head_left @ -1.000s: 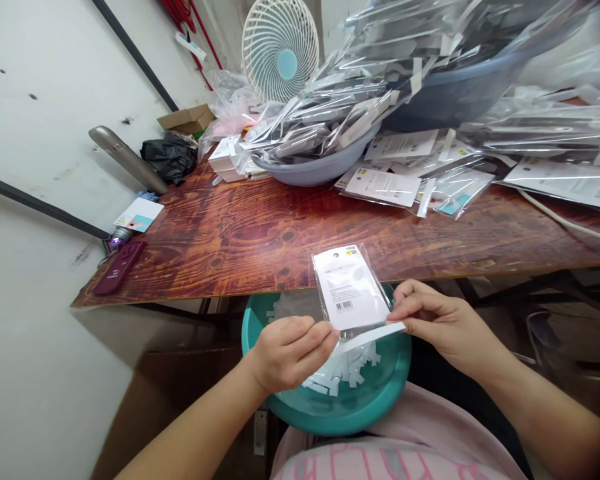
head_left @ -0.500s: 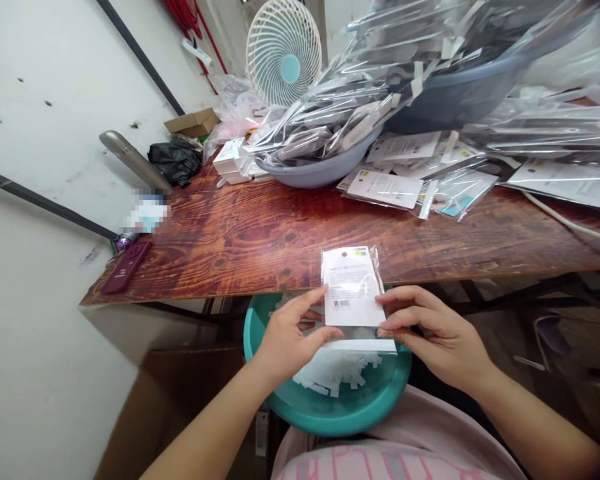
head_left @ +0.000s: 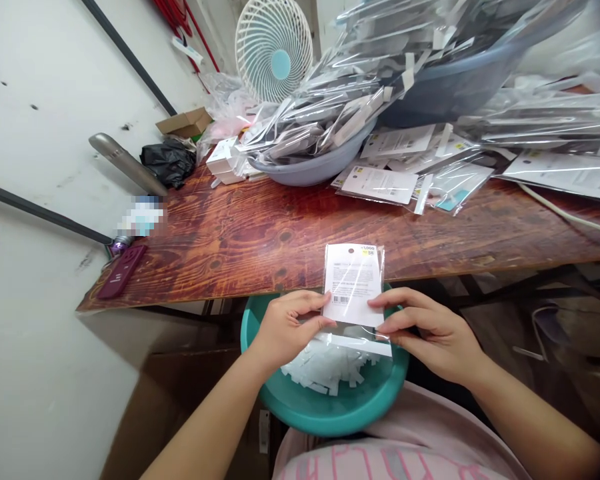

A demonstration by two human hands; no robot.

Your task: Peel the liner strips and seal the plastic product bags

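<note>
A clear plastic packet with a white printed card (head_left: 353, 283) is held over a teal basin (head_left: 330, 423). My left hand (head_left: 290, 330) pinches its left edge between thumb and fingers. On the right edge, the fingers and thumb of my right hand (head_left: 430, 330) are closed. The packet's flap with a white strip (head_left: 363, 345) hangs toward me, below the card. Small white strips (head_left: 325, 367) lie heaped in the basin, partly hidden by the packet and my left hand.
On the wooden table (head_left: 240, 247), a blue-grey basin (head_left: 310, 175) overflows with packets, beside a larger basin (head_left: 430, 93). More packets (head_left: 380, 183) lie at the right. A fan (head_left: 275, 53) stands behind; a maroon phone (head_left: 123, 272) is at the left corner.
My left fingers have closed in on the packet's left edge. The packet has turned slightly more upright, and the whole view has shifted a little.
</note>
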